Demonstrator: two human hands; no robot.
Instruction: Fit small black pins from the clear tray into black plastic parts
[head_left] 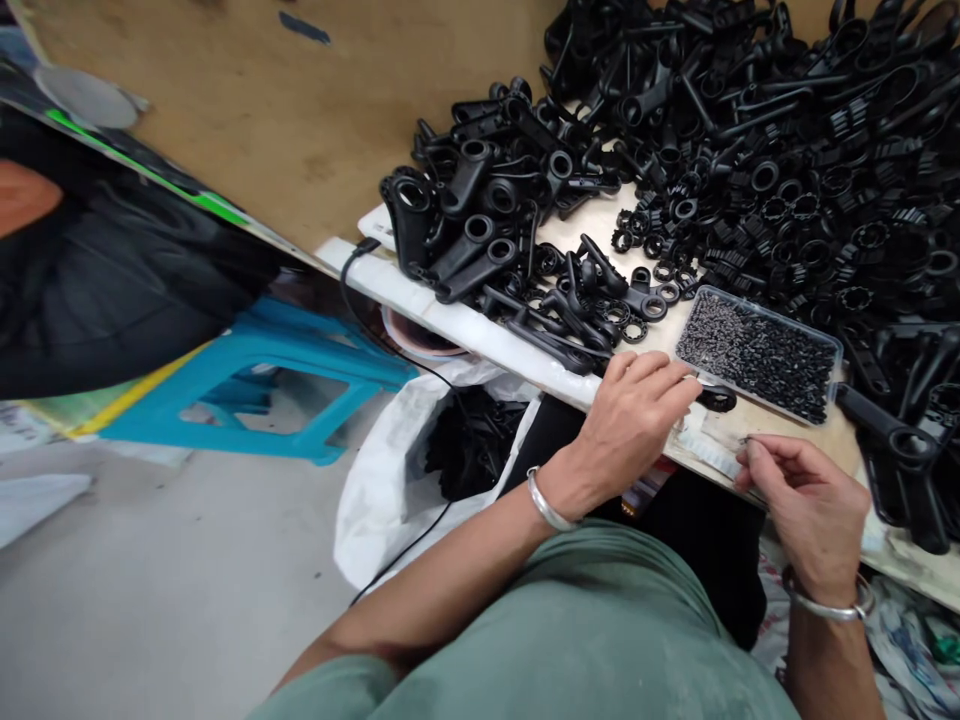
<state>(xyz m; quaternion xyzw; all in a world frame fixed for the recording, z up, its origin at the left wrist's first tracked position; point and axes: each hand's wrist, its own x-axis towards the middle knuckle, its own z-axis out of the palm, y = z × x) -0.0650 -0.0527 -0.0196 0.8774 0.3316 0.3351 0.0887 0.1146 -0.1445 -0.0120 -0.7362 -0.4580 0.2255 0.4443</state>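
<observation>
Holds a black plastic ring-shaped part [718, 399] in the left hand [637, 415] near the pale worktop's [606, 222] front edge; pinches a tiny dark piece [745, 440] of unclear kind in the right hand [816, 500]. May drop it over the edge through slack pinching, or spill the clear rectangular box [837, 358] by nudging.
</observation>
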